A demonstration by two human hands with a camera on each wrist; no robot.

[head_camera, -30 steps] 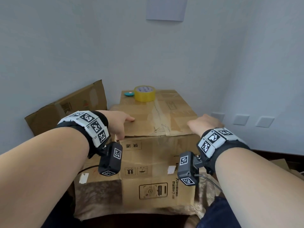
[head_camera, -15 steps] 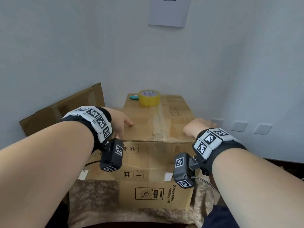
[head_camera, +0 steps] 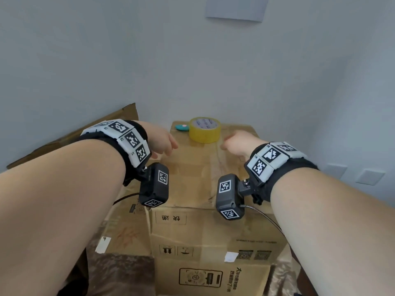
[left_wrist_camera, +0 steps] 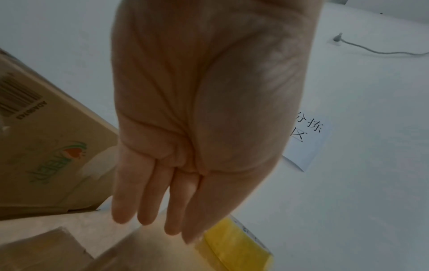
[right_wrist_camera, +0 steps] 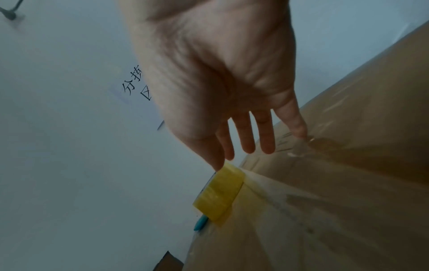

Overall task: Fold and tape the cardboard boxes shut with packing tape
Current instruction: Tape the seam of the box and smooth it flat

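Cardboard box [head_camera: 205, 180] under my hands has flaps down, old clear tape glinting along its seam; the yellow tape roll [head_camera: 204, 129] sits at its far edge, near my fingers; left hand [head_camera: 162, 142] and right hand [head_camera: 237, 143] hover over it, fingers straight, holding nothing; a clumsy reach could knock the roll off.

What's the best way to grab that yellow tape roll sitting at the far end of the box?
Take the tape roll from above, thumb on one side of its outer wall and fingers on the other, or hook fingers into the open core. It lies flat on the box, hole up. The right hand looks nearest; the teal object crowds the roll's left side.
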